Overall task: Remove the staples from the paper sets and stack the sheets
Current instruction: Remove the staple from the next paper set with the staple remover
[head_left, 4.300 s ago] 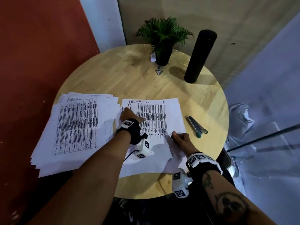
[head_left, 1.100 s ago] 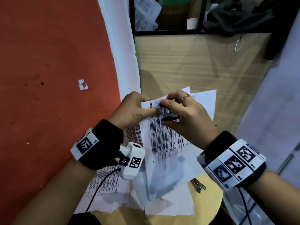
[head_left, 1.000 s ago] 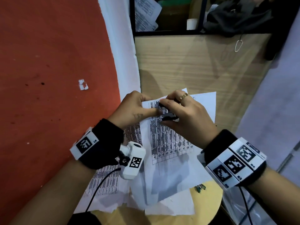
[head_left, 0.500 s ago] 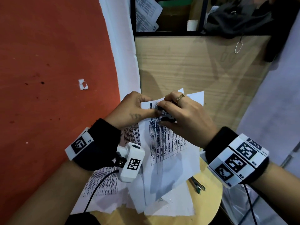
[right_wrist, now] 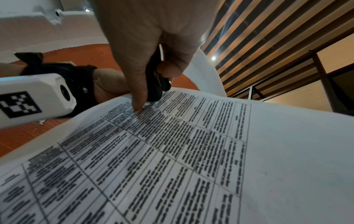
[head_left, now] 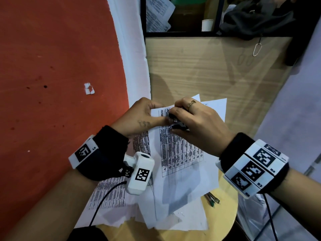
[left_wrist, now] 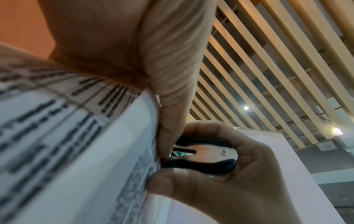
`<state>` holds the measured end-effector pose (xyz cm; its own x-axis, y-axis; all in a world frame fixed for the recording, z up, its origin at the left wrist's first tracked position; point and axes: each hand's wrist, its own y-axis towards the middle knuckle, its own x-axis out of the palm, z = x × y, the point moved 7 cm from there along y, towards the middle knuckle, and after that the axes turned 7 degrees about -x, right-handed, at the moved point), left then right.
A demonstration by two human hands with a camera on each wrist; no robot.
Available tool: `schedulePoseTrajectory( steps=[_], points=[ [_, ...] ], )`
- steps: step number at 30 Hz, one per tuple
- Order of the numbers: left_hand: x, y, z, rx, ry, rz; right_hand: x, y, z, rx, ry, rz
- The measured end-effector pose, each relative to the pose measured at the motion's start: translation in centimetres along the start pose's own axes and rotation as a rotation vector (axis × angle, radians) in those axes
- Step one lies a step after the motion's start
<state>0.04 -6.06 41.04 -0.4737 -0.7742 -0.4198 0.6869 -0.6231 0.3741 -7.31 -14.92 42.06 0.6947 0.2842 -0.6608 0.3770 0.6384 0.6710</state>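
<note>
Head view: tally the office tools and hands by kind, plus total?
Hands: 2, the left hand pinching the paper set, the right hand gripping the staple remover
Staple remover: 1
Stapler: 1, the stapler lying on the table
Total: 4

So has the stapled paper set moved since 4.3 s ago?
Yes. The paper set lay flat on the table; now the left hand holds it raised off it, in front of the wooden panel, with the staple remover at its corner.
</note>
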Motion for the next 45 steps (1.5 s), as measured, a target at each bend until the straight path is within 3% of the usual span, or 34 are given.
schedulePoseTrajectory(
  steps=[10, 26, 33, 37, 45],
  points=[
    [0.0, -0.2, 0.0, -0.005, -0.034, -0.027, 0.1, 0.4, 0.1, -0.005, 0.032, 0.036],
    [-0.1, 0.3, -0.9, -0.012, -0.19, 0.029, 0.6, -1.5, 2.5, 0.32, 0.329, 0.324],
    [-0.3, 0.8, -2.3, -0.049, -0.082, 0.149, 1.3, -1.8, 2.9, 0.312, 0.297, 0.315],
    [-0.2, 1.0, -2.5, -0.021, -0.038, 0.15, 1.3, -2.3, 3.6, 0.439, 0.459, 0.408],
    [-0.7, 1.2, -1.1, 0.133, 0.393, 0.275, 2.2, -2.9, 5.2, 0.683, 0.66, 0.418]
  ],
)
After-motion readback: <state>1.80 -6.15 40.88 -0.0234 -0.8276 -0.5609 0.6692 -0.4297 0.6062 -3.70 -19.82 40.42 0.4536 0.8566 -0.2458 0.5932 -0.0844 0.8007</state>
